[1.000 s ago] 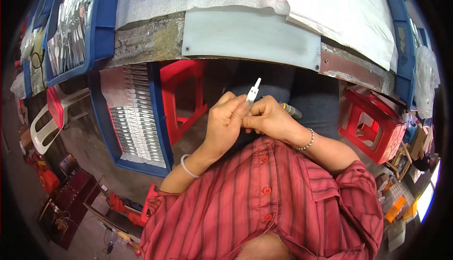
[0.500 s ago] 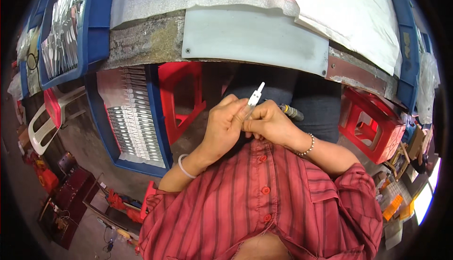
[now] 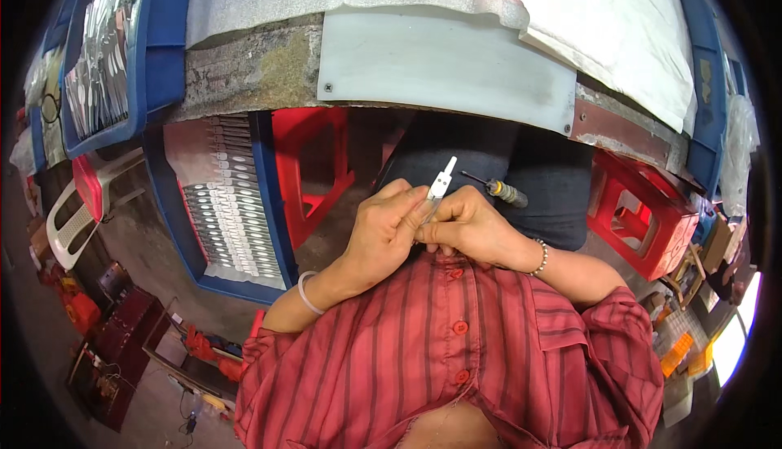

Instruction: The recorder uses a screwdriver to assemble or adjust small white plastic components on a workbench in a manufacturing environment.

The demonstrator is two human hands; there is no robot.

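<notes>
Near the centre of the view, over the lap, a slim white-tipped piece [image 3: 441, 186] is held between two hands, its narrow tip directed toward one o'clock. Left hand [image 3: 385, 223]: thumb and forefinger pinch the piece just below its white section, with the knuckles toward twelve o'clock; the forearm enters from seven o'clock, ringed by a pale wristband [image 3: 307, 293]. Right hand [image 3: 463, 223]: fingers curled inward, thumb and bent forefinger closed on the lower part of the piece, the exact contact partly hidden; the forearm, wearing a beaded bracelet [image 3: 540, 258], slopes in from four o'clock. Both wrists lie apart, and the fingertips converge. At two o'clock from the right hand, a screwdriver [image 3: 507, 193] rests on the dark trousers [image 3: 547, 205], its shaft directed toward ten o'clock. At nine o'clock stands a blue crate [image 3: 242, 288] containing rows of metal pieces [image 3: 234, 225]; at twelve o'clock, a pale plate [image 3: 444, 62] covers the bench edge; at three o'clock, a red stool [image 3: 683, 233].
</notes>
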